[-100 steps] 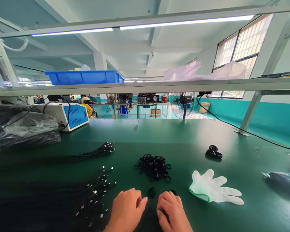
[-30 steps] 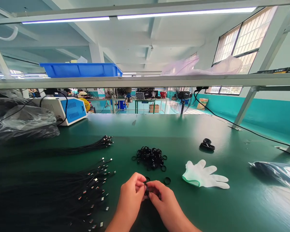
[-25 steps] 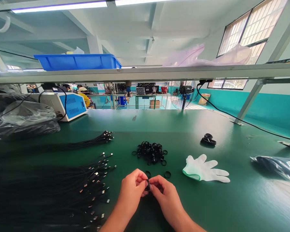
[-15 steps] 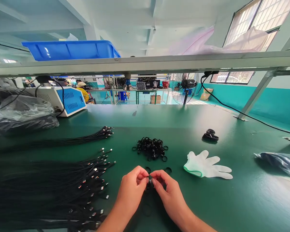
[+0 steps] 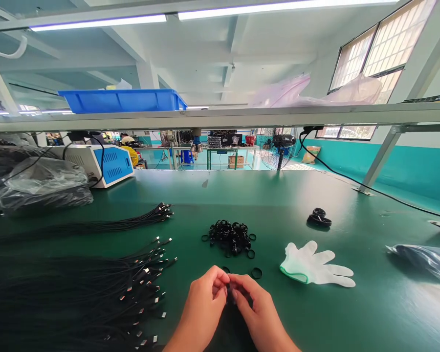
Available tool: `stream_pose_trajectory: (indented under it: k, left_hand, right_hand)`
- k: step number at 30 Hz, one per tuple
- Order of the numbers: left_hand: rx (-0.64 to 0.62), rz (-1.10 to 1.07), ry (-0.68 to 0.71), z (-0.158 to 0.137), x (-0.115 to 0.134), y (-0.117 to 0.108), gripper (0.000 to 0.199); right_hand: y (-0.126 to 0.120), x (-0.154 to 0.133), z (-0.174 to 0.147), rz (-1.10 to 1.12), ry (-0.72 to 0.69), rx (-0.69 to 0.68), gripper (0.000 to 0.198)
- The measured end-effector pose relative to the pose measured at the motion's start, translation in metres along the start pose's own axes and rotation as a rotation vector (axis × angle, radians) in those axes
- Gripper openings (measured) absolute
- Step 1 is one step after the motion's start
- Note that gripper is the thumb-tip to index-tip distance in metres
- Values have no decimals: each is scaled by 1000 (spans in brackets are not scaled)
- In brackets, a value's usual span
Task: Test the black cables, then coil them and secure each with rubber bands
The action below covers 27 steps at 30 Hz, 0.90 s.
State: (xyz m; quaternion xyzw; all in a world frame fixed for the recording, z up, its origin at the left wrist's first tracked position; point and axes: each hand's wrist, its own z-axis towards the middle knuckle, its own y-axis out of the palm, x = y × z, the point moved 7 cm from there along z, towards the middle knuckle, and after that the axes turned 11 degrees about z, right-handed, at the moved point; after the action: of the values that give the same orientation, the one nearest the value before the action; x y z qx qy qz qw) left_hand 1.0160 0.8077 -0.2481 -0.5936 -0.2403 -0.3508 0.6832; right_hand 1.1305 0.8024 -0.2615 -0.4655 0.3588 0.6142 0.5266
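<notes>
Black rings (image 5: 230,238) are heaped on the green tabletop (image 5: 355,320), with one loose ring (image 5: 256,273) left just beyond the right hand (image 5: 261,304). That hand and the left hand (image 5: 203,300) are brought together, tips meeting, fingers curled narrow. Since the ring shown between them under a second ago is now hidden, whether it is held cannot be told.

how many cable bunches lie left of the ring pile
2: a slim bunch farther back and a wider bunch nearer the left hand; overlapping cables may hide more.
</notes>
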Motion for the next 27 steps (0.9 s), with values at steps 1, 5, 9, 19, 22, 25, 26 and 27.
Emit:
stream_pose_trajectory:
  k: [1, 5, 9, 19, 22, 25, 26, 27]
  left_hand:
    - [-7, -8, -3, 0, 0, 1, 12]
    - [-8, -19, -36, 2, -4, 0, 6]
    - [28, 39, -72, 6, -10, -11, 7]
    - [-86, 386, -48, 3, -9, -32, 11]
    - [-31, 453, -62, 13, -8, -29, 14]
    - [20, 531, -90, 29, -9, -16, 12]
    - [28, 558, -94, 34, -9, -11, 11]
    - [34, 581, -97, 38, -9, -7, 9]
  right_hand:
    - [-1, 1, 0, -13, 6, 12, 19]
    - [-7, 5, 2, -97, 31, 58, 14]
    - [-14, 6, 2, -146, 75, 107, 18]
    - [-9, -10, 4, -615, 40, -49, 22]
    - [-13, -5, 5, -615, 65, 10, 35]
    - [-10, 2, 8, -635, 71, -18, 46]
    - [-9, 5, 8, -646, 77, -36, 48]
    - [-9, 6, 8, -648, 83, -43, 47]
